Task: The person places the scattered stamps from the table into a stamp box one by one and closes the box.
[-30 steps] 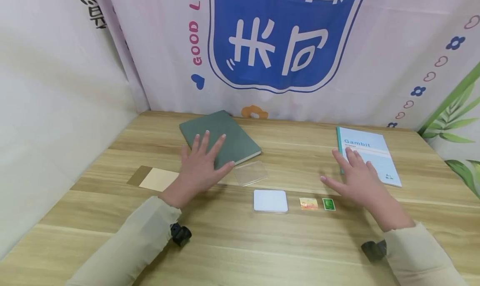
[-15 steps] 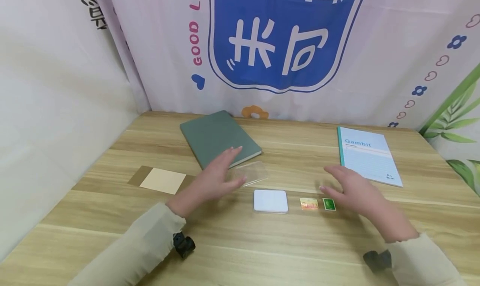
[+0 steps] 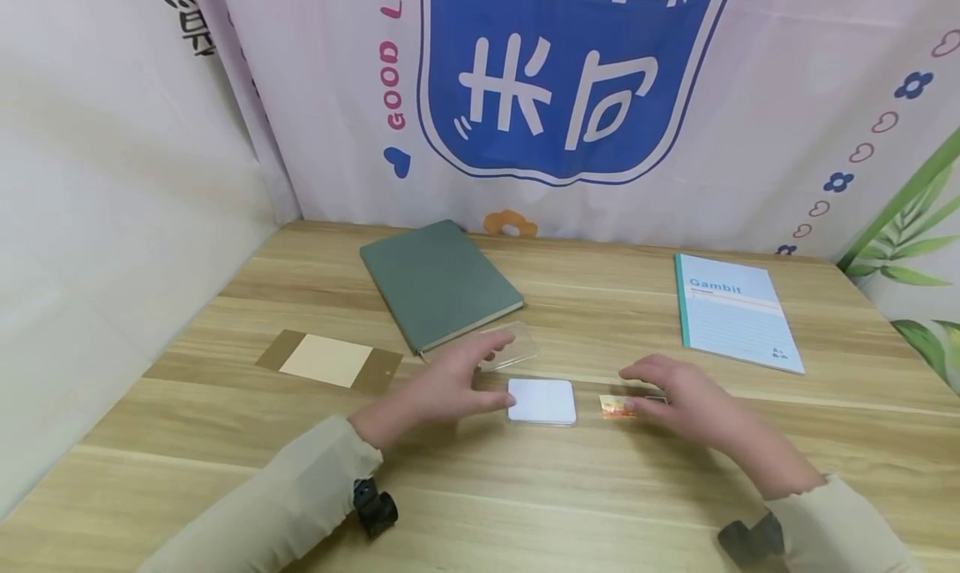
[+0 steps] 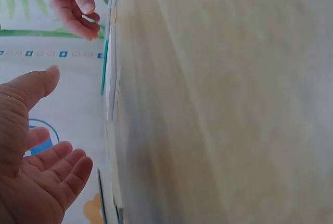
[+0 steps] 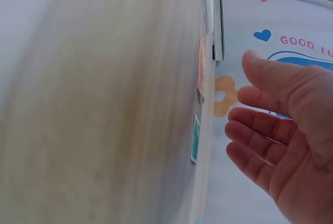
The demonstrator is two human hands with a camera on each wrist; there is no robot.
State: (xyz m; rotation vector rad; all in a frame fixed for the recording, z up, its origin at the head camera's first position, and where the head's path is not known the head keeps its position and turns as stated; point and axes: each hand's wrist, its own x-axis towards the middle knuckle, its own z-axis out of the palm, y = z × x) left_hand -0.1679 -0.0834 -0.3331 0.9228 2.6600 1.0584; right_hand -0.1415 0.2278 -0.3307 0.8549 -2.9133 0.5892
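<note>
My left hand [image 3: 446,383] hovers just left of a small white rounded rectangle [image 3: 543,401], its thumb tip overlapping that piece's left edge in the head view. Whether they touch I cannot tell. Behind its fingers lies a clear plastic piece [image 3: 517,348], partly covered. Over on the right, my right hand [image 3: 693,402] is above two small stamp-like pieces. The yellow-orange one [image 3: 613,406] shows beside the thumb; the green one [image 5: 195,140] is mostly hidden from the head view. Both hands hold nothing, with fingers loosely bent and thumbs apart.
A dark green notebook [image 3: 442,285] lies at the back left of the wooden table [image 3: 510,506]. At the back right is a light blue "Gambit" notebook [image 3: 738,310]. A brown and cream card strip [image 3: 326,360] lies left. A printed cloth [image 3: 337,139] hangs behind.
From over the green notebook, my left hand has come down and right towards the white piece. My right hand has left the Gambit notebook and lowered over the stamp-like pieces.
</note>
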